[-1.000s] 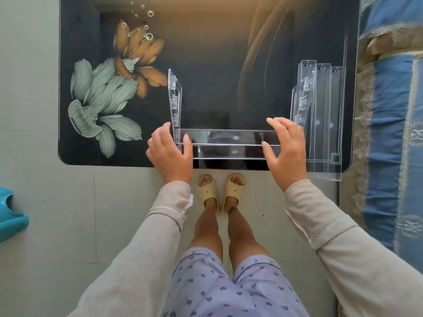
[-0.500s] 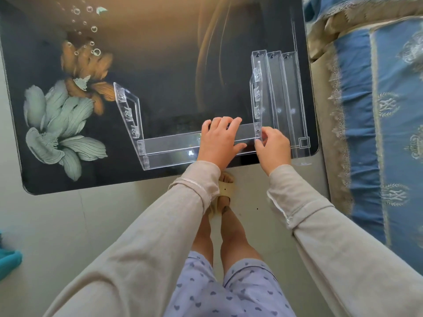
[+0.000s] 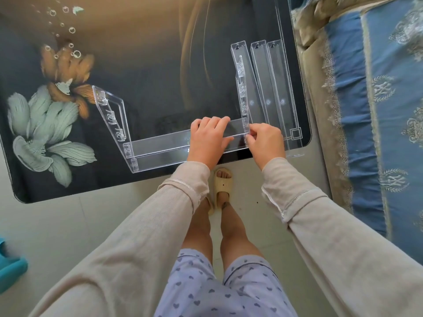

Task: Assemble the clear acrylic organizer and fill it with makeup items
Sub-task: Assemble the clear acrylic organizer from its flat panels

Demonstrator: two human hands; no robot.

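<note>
Seen from the head camera, a half-built organizer is lying along the near edge of the table (image 3: 148,53). One shelf (image 3: 160,146) is running parallel to that edge, the left panel (image 3: 111,115) is standing tilted at the shelf's left end, and the right panel (image 3: 242,88) is rising from its right end, near the table's near right corner. The left hand (image 3: 207,140) is gripping the shelf close to its right end, fingers curling over the far wall and thumb lying on the front. The right hand (image 3: 266,143) is pinching the near end of the right panel where it is meeting the shelf, fingertips closing tight on the joint; whether the tabs are seated is not showing. Three spare shelves (image 3: 265,88) are lying side by side just beside the right panel, toward the right edge. The main risk, as I am judging it, is coming from position: the shelf's front is sitting at the very edge, so a hard push on the joint could send the frame sliding to the floor. A crooked press could snap a tab, and the unsupported left panel could pop loose.
</note>
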